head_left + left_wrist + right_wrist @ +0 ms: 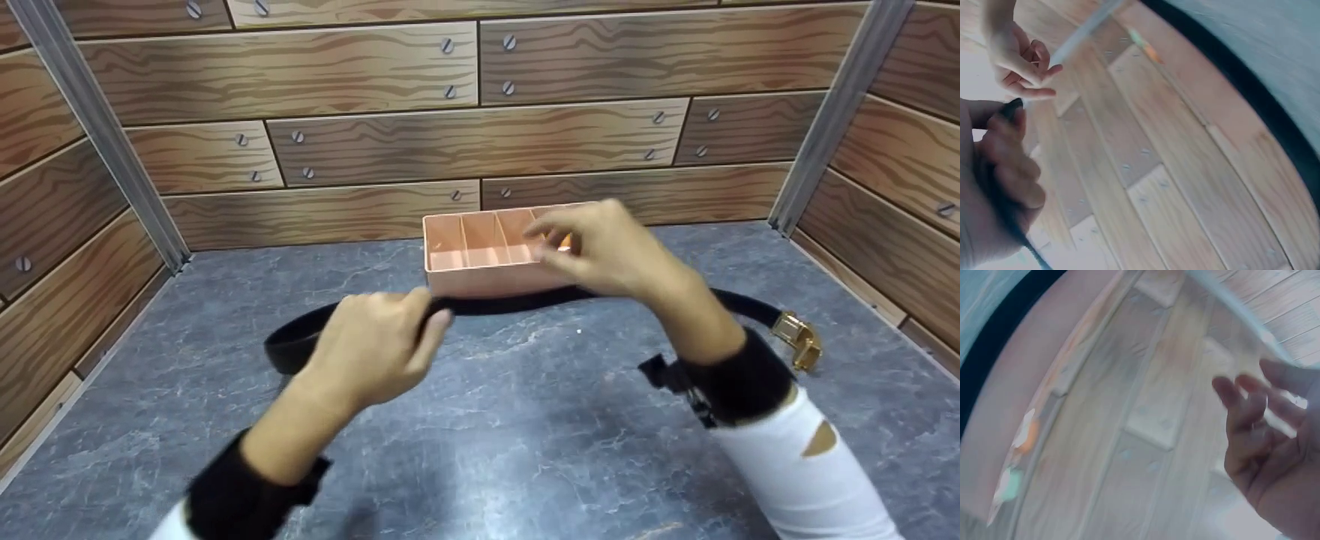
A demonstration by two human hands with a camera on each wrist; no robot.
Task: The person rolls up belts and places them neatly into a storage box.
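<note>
A black belt [517, 301] with a gold buckle [796, 337] curves across the tabletop. From its bend at the left, the strap runs back into my left hand [375, 345], which grips it with curled fingers. In the left wrist view the dark strap passes through the left hand [1008, 174], with its tip [1013, 107] poking out at the top. My right hand [600, 251] hovers before the pink divided box [495, 281], fingers loosely bent. The right wrist view shows nothing between the fingers of that hand [1269, 450]; the picture is blurred.
The pink box stands near the back wall [375, 150], several compartments across. Small orange and pale green items [1010, 485] show at its right end. Wood-patterned panels enclose the grey-blue table [480, 435] at the back and both sides.
</note>
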